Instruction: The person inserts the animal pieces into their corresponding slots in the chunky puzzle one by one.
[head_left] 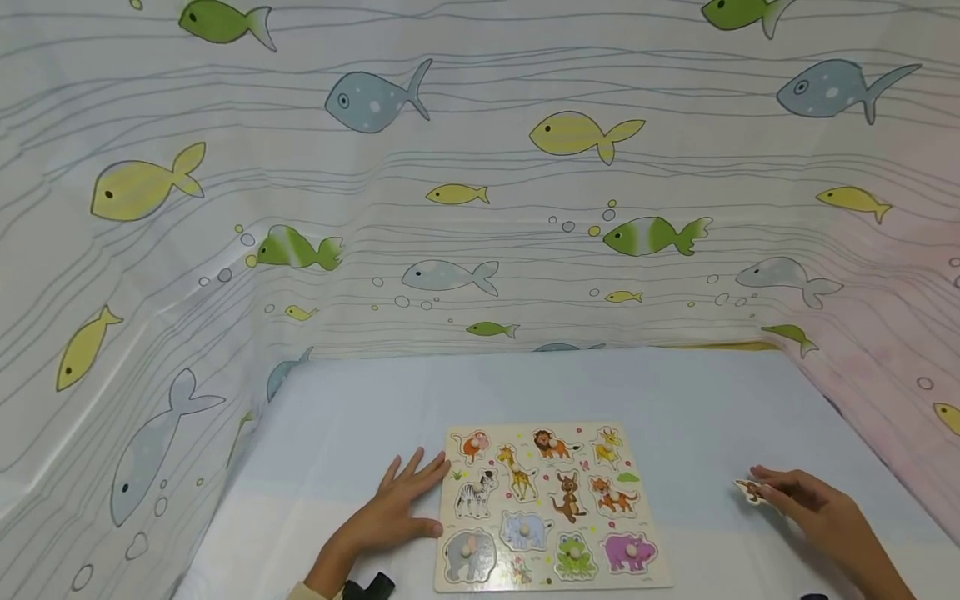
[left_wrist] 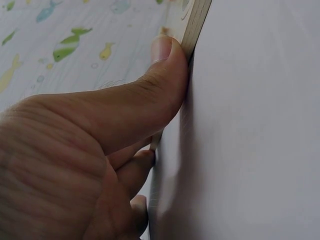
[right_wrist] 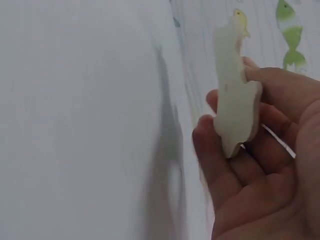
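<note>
A flat wooden animal puzzle board lies on the white table in the head view. My left hand rests at its left side, fingers spread, with the thumb touching the board's edge; the left wrist view shows this thumb against the layered wood. Off to the board's right, my right hand pinches a small wooden animal puzzle piece above the table. Its pale plain back faces the right wrist camera; a brownish picture shows on the other side, too small to identify.
Knobbed pieces sit in the board, among them a lion, an elephant, a frog and a hippo. A fish-patterned cloth rises behind and beside the table. A black object is by the left wrist.
</note>
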